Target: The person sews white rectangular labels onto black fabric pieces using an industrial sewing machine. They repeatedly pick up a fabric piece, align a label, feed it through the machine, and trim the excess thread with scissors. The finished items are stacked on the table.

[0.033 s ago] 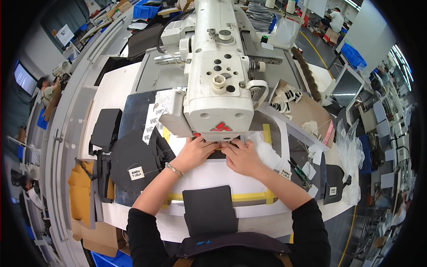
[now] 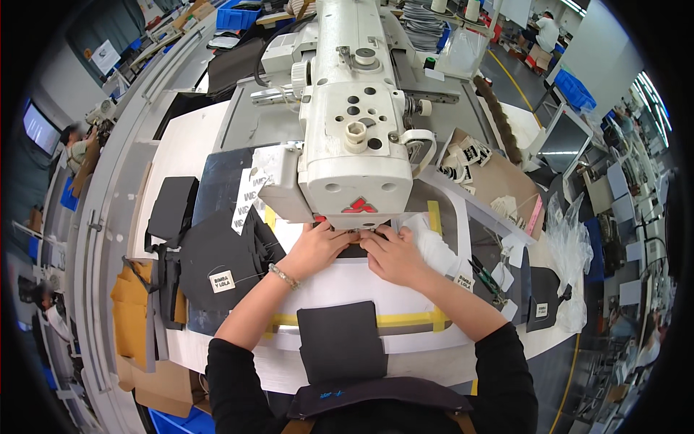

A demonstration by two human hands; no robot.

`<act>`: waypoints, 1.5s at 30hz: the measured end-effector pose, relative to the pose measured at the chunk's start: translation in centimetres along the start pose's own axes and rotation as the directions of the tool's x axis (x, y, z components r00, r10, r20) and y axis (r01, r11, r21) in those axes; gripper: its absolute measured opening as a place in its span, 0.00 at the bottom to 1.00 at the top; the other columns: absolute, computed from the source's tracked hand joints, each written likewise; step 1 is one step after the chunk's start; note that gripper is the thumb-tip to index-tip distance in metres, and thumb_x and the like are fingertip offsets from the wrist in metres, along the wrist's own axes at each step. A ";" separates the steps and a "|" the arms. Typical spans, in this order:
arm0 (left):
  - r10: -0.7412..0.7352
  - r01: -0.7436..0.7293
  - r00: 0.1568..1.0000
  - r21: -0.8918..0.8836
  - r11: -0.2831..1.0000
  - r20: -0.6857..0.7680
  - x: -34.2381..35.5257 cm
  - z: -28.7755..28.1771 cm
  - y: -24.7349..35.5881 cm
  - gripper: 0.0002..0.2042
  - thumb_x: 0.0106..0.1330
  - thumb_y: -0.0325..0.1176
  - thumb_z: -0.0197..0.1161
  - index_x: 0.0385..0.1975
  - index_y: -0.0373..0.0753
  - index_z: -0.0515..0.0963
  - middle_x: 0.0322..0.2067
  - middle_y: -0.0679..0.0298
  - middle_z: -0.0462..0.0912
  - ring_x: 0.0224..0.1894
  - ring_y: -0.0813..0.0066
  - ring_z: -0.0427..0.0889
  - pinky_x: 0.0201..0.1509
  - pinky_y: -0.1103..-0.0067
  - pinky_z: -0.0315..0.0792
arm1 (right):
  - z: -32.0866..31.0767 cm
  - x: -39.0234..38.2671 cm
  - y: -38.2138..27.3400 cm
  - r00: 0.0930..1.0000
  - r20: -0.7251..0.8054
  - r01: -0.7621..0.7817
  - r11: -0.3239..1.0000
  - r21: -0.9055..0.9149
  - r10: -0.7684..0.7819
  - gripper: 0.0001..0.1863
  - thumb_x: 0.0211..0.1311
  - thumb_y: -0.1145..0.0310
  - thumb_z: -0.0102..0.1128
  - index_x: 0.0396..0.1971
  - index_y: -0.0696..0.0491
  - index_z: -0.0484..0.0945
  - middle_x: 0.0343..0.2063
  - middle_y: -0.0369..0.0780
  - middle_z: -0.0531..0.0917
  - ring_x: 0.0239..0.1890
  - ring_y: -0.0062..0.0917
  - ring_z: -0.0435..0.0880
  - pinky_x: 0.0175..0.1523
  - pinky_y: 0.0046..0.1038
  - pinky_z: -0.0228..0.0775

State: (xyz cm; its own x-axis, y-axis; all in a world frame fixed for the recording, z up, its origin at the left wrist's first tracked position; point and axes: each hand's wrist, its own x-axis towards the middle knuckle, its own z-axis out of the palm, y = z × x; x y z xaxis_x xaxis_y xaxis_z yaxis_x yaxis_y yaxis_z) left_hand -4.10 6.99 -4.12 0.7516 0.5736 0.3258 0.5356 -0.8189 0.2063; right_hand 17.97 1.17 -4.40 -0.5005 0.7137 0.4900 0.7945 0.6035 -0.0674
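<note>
Essentially unchanged from the earlier frame: both hands staying under the sewing machine head (image 2: 358,137), workpiece lying in the same spot, no shift detectable.

Workpiece: small dark fabric piece (image 2: 356,249), lying flat on a white template sheet (image 2: 347,286) near the middle of the worktop (image 2: 181,155), directly below the front of the machine head. Only a narrow dark strip showing between the two hands; remainder hidden by fingers and the machine. Needle area not visible.

Left hand (image 2: 318,246): resting palm down on the white sheet, fingers extended and slightly curled, tips pressing on the left end of the dark piece. Flat press rather than pinch, nothing enclosed. Bracelet (image 2: 283,275) sitting at the wrist.

Right hand (image 2: 394,254): also palm down, fingers bent, tips touching the right end of the dark piece just beside the left fingertips. Whether thumb and forefinger are pinching the edge: cannot tell.

Surroundings: stack of dark cut pieces (image 2: 220,264) lying toward the left edge of the worktop; dark rectangular panel (image 2: 340,343) sitting at the near edge, over yellow tape (image 2: 412,318).
</note>
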 end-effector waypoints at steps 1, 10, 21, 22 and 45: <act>0.011 -0.011 1.000 0.002 1.000 -0.015 0.0 0.0 0.0 0.15 0.61 0.35 0.64 0.48 0.54 0.80 0.44 0.77 0.83 0.48 0.70 0.76 0.51 0.58 0.62 | 0.0 0.0 -0.1 1.000 -0.018 0.007 1.000 -0.009 -0.007 0.13 0.50 0.67 0.62 0.37 0.45 0.74 0.48 0.28 0.80 0.51 0.22 0.73 0.47 0.36 0.53; 0.010 -0.012 0.999 0.071 0.997 0.039 0.1 -0.6 0.6 0.13 0.63 0.36 0.62 0.47 0.53 0.81 0.47 0.77 0.81 0.50 0.73 0.74 0.52 0.65 0.60 | -0.2 -1.0 0.0 0.986 -0.156 0.055 0.998 0.028 -0.050 0.12 0.45 0.70 0.64 0.32 0.44 0.75 0.36 0.25 0.82 0.44 0.20 0.76 0.44 0.34 0.50; -0.055 0.055 0.998 0.024 0.998 -0.009 0.6 -0.2 0.8 0.13 0.60 0.31 0.63 0.45 0.52 0.82 0.47 0.73 0.82 0.50 0.71 0.75 0.55 0.64 0.57 | 0.0 -1.2 1.0 0.975 -0.205 0.085 0.996 -0.019 -0.087 0.09 0.45 0.67 0.62 0.28 0.44 0.72 0.29 0.27 0.77 0.45 0.19 0.74 0.45 0.34 0.51; -0.071 0.071 0.997 0.000 0.998 -0.008 0.9 -0.4 0.8 0.13 0.60 0.30 0.64 0.45 0.52 0.82 0.47 0.72 0.82 0.50 0.70 0.75 0.55 0.65 0.57 | 0.1 -1.1 1.3 0.974 -0.212 0.078 0.997 -0.027 -0.082 0.09 0.45 0.67 0.61 0.28 0.44 0.72 0.28 0.27 0.77 0.45 0.19 0.74 0.45 0.34 0.51; -0.224 0.224 0.975 0.080 0.971 -0.010 -0.8 -2.2 -0.1 0.17 0.56 0.35 0.68 0.47 0.42 0.80 0.42 0.64 0.81 0.52 0.68 0.76 0.59 0.67 0.60 | -0.8 -0.7 3.1 0.993 -0.100 -0.064 0.998 -0.003 0.064 0.04 0.47 0.65 0.65 0.26 0.45 0.82 0.31 0.26 0.79 0.48 0.23 0.72 0.53 0.41 0.52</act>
State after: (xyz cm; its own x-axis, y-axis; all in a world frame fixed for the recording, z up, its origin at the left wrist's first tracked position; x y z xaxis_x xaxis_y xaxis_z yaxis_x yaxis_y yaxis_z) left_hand -5.60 6.53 -2.36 0.6091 0.7420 0.2802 0.7190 -0.6657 0.1998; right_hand 21.04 2.24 -4.23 -0.4121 0.7113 0.5694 0.8260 0.5555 -0.0962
